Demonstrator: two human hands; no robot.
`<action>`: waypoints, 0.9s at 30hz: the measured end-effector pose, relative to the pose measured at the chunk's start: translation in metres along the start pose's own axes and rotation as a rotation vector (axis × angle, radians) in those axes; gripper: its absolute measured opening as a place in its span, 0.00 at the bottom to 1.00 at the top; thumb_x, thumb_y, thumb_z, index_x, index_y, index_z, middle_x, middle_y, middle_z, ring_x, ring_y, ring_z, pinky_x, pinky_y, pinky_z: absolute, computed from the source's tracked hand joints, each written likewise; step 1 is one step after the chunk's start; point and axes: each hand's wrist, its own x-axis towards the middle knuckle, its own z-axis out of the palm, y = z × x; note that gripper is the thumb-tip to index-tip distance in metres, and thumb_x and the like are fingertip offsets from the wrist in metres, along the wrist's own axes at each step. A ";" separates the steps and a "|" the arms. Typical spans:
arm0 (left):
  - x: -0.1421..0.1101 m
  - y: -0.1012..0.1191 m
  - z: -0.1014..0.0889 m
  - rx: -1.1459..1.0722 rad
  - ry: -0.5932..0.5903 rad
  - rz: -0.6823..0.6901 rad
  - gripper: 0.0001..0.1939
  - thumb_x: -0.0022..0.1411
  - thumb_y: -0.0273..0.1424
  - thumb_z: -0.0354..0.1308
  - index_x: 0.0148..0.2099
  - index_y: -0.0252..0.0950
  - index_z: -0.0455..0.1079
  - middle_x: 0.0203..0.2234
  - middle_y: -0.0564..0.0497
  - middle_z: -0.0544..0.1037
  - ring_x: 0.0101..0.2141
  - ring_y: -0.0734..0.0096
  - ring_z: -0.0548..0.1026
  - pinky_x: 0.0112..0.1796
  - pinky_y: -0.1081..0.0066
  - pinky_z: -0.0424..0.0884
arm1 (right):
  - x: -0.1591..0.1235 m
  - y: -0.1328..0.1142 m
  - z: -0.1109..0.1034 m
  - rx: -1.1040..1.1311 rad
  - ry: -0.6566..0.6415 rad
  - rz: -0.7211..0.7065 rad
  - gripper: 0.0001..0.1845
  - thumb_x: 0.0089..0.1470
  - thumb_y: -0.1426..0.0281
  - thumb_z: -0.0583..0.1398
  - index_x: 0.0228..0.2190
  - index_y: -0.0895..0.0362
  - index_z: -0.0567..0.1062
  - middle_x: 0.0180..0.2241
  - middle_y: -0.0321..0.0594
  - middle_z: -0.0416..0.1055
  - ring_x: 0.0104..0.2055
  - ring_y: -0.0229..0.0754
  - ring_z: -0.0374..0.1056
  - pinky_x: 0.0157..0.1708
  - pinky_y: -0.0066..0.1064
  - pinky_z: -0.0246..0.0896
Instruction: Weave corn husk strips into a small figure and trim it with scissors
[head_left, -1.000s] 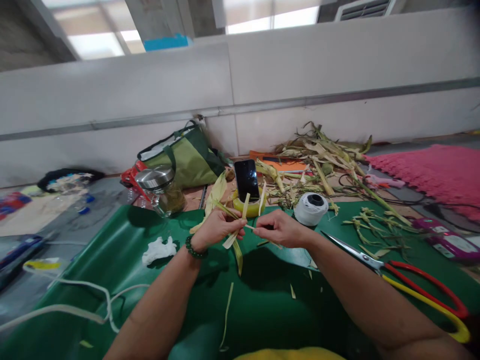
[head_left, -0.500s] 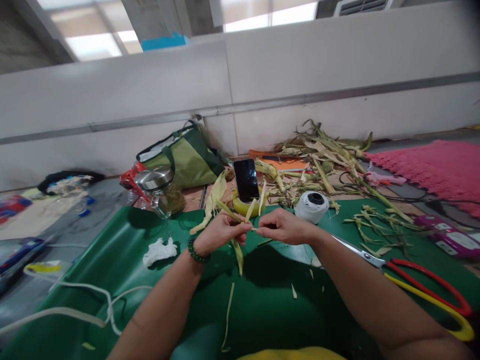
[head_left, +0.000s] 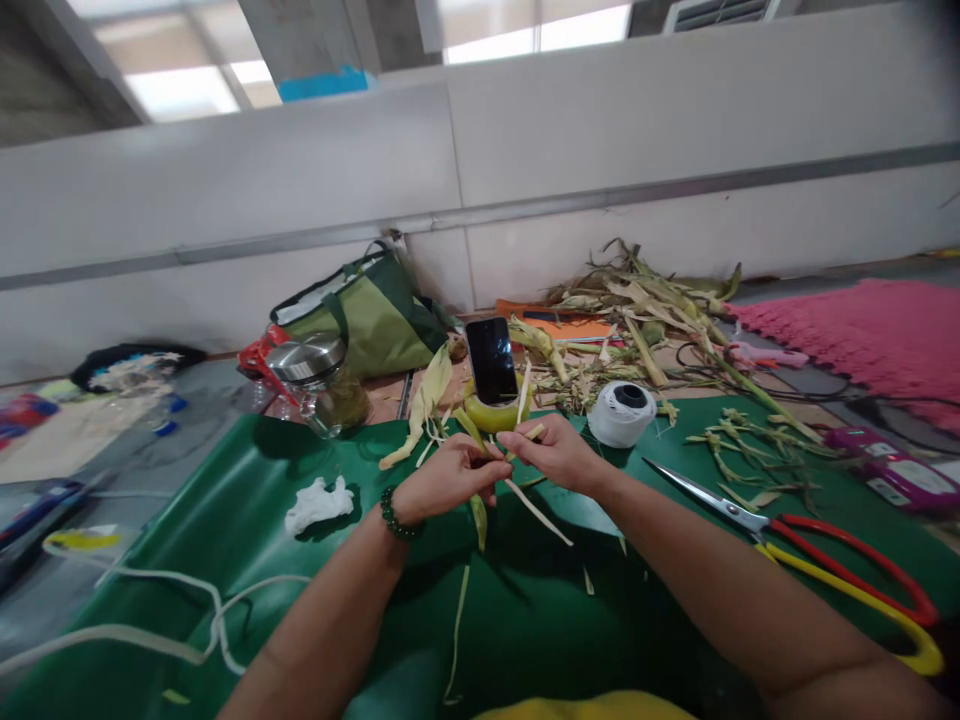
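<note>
My left hand (head_left: 454,478), with a green bead bracelet (head_left: 397,515) at the wrist, is closed on pale corn husk strips (head_left: 471,430). One strip end (head_left: 480,522) hangs below its fingers. My right hand (head_left: 551,452) pinches a husk strip close beside the left fingertips. A thin pale strip (head_left: 541,515) slants down to the right from between the hands. Exactly how the strips cross is hidden by the fingers. Behind the hands a black phone (head_left: 493,362) leans upright on a yellow-green roll (head_left: 480,412). A wide husk piece (head_left: 427,405) lies left of it.
Open scissors (head_left: 746,518) with red and yellow handles lie by my right forearm. A white thread spool (head_left: 621,414), knotted husk pieces (head_left: 739,445) and a husk pile (head_left: 645,300) are at right. Left stand a glass jar (head_left: 334,400), a green bag (head_left: 382,320) and crumpled tissue (head_left: 319,503).
My right hand has shifted slightly left and turned, now closer to the left hand. The thin strip now trails down to the right below the hands. The left hand stays nearly in place.
</note>
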 end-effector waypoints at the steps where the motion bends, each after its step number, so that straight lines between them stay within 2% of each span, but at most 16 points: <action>1: 0.000 -0.001 -0.002 -0.001 -0.010 -0.013 0.17 0.55 0.40 0.59 0.22 0.32 0.69 0.13 0.52 0.71 0.17 0.75 0.70 0.20 0.76 0.62 | 0.001 0.000 -0.002 -0.028 0.000 0.003 0.28 0.54 0.55 0.54 0.11 0.57 0.57 0.13 0.29 0.48 0.17 0.30 0.45 0.18 0.26 0.39; 4: 0.004 -0.006 -0.003 -0.025 -0.029 -0.063 0.16 0.53 0.39 0.60 0.22 0.32 0.69 0.13 0.53 0.70 0.17 0.75 0.69 0.20 0.76 0.62 | 0.002 0.001 -0.009 -0.115 0.033 -0.012 0.22 0.53 0.58 0.56 0.15 0.58 0.65 0.15 0.31 0.57 0.19 0.32 0.53 0.20 0.25 0.46; 6: 0.007 -0.009 0.000 -0.029 -0.038 -0.099 0.15 0.51 0.38 0.61 0.20 0.32 0.68 0.13 0.54 0.69 0.16 0.76 0.69 0.20 0.77 0.62 | 0.002 -0.001 -0.012 -0.161 0.068 -0.070 0.14 0.48 0.60 0.62 0.25 0.59 0.72 0.23 0.35 0.66 0.26 0.36 0.61 0.27 0.26 0.54; 7: 0.008 -0.010 0.002 -0.034 -0.047 -0.111 0.15 0.50 0.37 0.63 0.20 0.32 0.67 0.13 0.55 0.68 0.16 0.76 0.68 0.20 0.77 0.62 | 0.001 -0.002 -0.013 -0.172 0.070 -0.106 0.14 0.45 0.60 0.64 0.27 0.58 0.73 0.26 0.36 0.68 0.29 0.37 0.62 0.30 0.27 0.56; 9: 0.009 -0.010 0.006 -0.072 -0.074 -0.118 0.13 0.47 0.36 0.65 0.21 0.32 0.68 0.14 0.56 0.69 0.17 0.77 0.68 0.20 0.77 0.63 | 0.001 -0.004 -0.011 -0.152 0.043 -0.143 0.15 0.43 0.60 0.66 0.24 0.58 0.72 0.25 0.36 0.68 0.30 0.38 0.63 0.31 0.28 0.57; 11: 0.010 -0.010 0.008 -0.182 -0.069 -0.093 0.13 0.46 0.36 0.66 0.29 0.31 0.73 0.16 0.57 0.70 0.18 0.77 0.68 0.22 0.77 0.66 | 0.001 -0.003 -0.010 -0.049 0.035 -0.083 0.17 0.46 0.58 0.64 0.19 0.58 0.70 0.20 0.34 0.65 0.25 0.36 0.61 0.27 0.28 0.56; 13: 0.011 -0.011 0.006 -0.391 0.006 -0.046 0.21 0.49 0.41 0.64 0.43 0.33 0.73 0.17 0.57 0.71 0.19 0.77 0.69 0.24 0.76 0.67 | 0.004 0.000 -0.011 0.137 0.116 0.029 0.18 0.46 0.56 0.63 0.20 0.58 0.70 0.18 0.34 0.65 0.22 0.35 0.61 0.24 0.28 0.57; 15: 0.013 -0.014 0.003 -0.634 0.125 0.014 0.29 0.54 0.48 0.59 0.51 0.34 0.69 0.17 0.56 0.70 0.21 0.76 0.70 0.26 0.76 0.68 | 0.008 0.003 -0.015 0.337 0.268 0.112 0.18 0.41 0.55 0.65 0.23 0.58 0.71 0.19 0.33 0.67 0.22 0.35 0.64 0.24 0.28 0.60; 18: 0.016 -0.019 0.001 -0.810 0.218 0.073 0.31 0.55 0.52 0.56 0.52 0.34 0.69 0.20 0.54 0.70 0.24 0.76 0.70 0.28 0.76 0.68 | 0.011 0.001 -0.018 0.480 0.410 0.136 0.19 0.34 0.57 0.69 0.22 0.56 0.70 0.19 0.32 0.69 0.22 0.36 0.67 0.26 0.30 0.64; 20: 0.016 -0.020 0.000 -0.740 0.217 0.062 0.29 0.54 0.49 0.59 0.51 0.33 0.71 0.22 0.53 0.71 0.26 0.75 0.70 0.30 0.75 0.68 | 0.008 -0.004 -0.014 0.469 0.376 0.125 0.18 0.33 0.59 0.70 0.21 0.56 0.70 0.19 0.33 0.70 0.23 0.37 0.68 0.27 0.30 0.65; 23: 0.014 -0.017 0.000 -0.520 0.213 0.076 0.25 0.52 0.45 0.63 0.46 0.32 0.75 0.28 0.49 0.76 0.32 0.71 0.72 0.37 0.71 0.69 | 0.002 -0.012 -0.005 0.412 0.284 0.109 0.16 0.36 0.60 0.69 0.20 0.57 0.71 0.19 0.34 0.71 0.24 0.38 0.69 0.28 0.31 0.66; 25: 0.014 -0.013 -0.001 -0.406 0.205 0.110 0.23 0.52 0.45 0.63 0.41 0.31 0.76 0.31 0.47 0.78 0.35 0.68 0.74 0.41 0.69 0.69 | -0.001 -0.014 0.001 0.398 0.220 0.114 0.15 0.39 0.59 0.67 0.21 0.57 0.71 0.20 0.36 0.73 0.24 0.38 0.69 0.28 0.31 0.66; 27: 0.014 -0.012 -0.001 -0.340 0.183 0.105 0.24 0.54 0.48 0.59 0.37 0.30 0.76 0.31 0.45 0.79 0.33 0.67 0.74 0.40 0.68 0.70 | -0.002 -0.012 0.003 0.372 0.176 0.117 0.16 0.42 0.57 0.66 0.22 0.57 0.72 0.20 0.38 0.73 0.23 0.39 0.69 0.26 0.31 0.65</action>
